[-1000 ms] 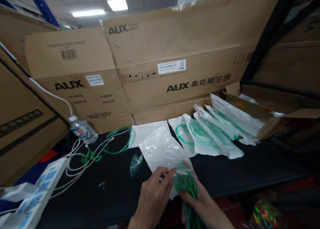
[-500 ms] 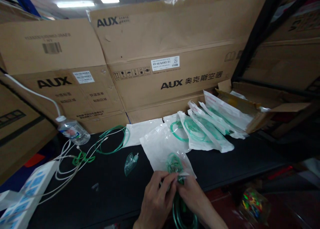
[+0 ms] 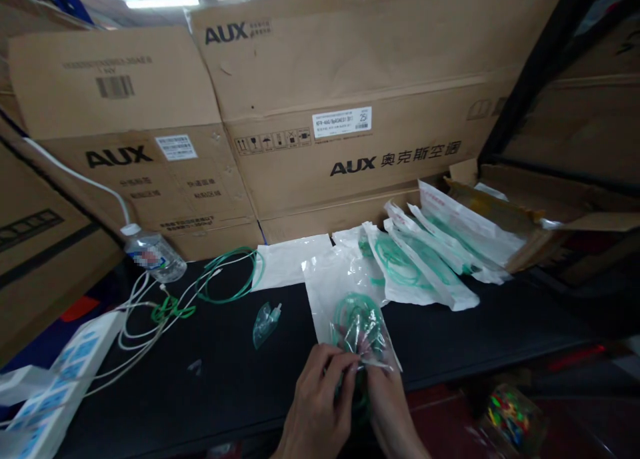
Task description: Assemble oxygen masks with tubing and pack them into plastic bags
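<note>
A white-backed clear plastic pouch (image 3: 320, 292) lies at the table's front edge, with coiled green tubing (image 3: 357, 309) showing through its clear face. My left hand (image 3: 320, 395) is closed, thumb and fingers pinching the pouch near its opening. My right hand (image 3: 390, 402) is beside it, its fingers reaching into the pouch's mouth around the green tubing; the fingertips show blurred through the film. More tubing hangs between my hands, partly hidden by them. Behind the pouch, several similar pouches (image 3: 400, 265) with green tubing lean in a row.
Left of the pouch lie a clear green mask (image 3: 266, 324), a loose coil of green tubing (image 3: 233, 292), white cables, a power strip (image 3: 75, 372) and a plastic bottle (image 3: 155, 253). Cardboard boxes (image 3: 300, 192) wall the back; an open carton (image 3: 530, 212) stands right. A bin of colourful pieces (image 3: 513, 419) sits below.
The tubing coil has moved further into the pouch and spreads wider behind the clear film. My right hand has followed it up into the opening. The view has shifted slightly.
</note>
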{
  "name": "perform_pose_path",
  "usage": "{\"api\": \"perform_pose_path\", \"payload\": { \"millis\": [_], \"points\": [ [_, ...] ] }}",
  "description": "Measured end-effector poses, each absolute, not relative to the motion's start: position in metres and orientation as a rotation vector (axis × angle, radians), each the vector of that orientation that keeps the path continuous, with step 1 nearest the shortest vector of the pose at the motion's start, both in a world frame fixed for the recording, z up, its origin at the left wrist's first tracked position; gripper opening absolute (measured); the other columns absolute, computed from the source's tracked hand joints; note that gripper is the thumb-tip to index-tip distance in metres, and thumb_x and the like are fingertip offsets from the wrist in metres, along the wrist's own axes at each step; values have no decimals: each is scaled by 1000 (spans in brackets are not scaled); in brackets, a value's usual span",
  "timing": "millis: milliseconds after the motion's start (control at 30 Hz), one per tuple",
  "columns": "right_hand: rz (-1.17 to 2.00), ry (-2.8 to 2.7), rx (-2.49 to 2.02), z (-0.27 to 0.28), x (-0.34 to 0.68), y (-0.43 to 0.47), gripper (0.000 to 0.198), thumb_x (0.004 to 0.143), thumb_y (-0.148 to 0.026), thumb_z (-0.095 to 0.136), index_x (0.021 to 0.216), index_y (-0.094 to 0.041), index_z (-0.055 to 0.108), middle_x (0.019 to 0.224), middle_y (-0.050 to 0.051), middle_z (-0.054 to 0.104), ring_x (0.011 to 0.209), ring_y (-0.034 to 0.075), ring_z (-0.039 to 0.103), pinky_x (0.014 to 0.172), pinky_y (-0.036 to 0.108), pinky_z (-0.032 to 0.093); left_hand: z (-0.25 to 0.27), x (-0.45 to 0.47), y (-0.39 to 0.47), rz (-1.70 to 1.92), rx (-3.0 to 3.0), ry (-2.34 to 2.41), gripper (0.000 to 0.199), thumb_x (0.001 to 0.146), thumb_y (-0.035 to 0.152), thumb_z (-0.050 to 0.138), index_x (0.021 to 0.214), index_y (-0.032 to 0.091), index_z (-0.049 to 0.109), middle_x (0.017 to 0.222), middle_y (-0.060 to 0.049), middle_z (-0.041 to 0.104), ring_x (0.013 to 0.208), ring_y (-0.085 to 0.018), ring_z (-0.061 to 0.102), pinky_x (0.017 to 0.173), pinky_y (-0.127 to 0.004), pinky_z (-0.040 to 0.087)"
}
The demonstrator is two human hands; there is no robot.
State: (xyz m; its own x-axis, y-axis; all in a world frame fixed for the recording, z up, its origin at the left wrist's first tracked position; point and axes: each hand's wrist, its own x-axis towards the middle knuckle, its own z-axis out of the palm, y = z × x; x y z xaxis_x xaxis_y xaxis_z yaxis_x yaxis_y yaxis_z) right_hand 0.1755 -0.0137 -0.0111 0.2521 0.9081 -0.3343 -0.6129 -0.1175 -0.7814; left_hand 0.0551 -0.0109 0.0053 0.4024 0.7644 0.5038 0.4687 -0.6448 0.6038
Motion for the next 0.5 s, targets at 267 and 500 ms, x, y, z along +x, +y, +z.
{"api": "perform_pose_path", "payload": {
  "millis": [267, 500],
  "points": [
    [1452, -287, -1003, -19, 158, 6, 56, 72, -58, 81, 110, -18, 79, 96, 7, 82, 101, 28, 75, 91, 37, 59, 16, 53, -2, 1065, 2229, 1147, 16, 101, 13, 52, 106, 23, 64, 98, -4, 66, 91, -20, 69, 84, -33, 59],
    [1396, -380, -910, -23, 147, 42, 48, 96, -56, 63, 126, -20, 68, 117, 7, 76, 108, 27, 72, 94, 44, 58, 15, 44, -1, 1041, 2207, 1141, 20, 102, 12, 48, 103, 23, 65, 95, -4, 67, 87, -18, 69, 80, -30, 60]
  ]
}}
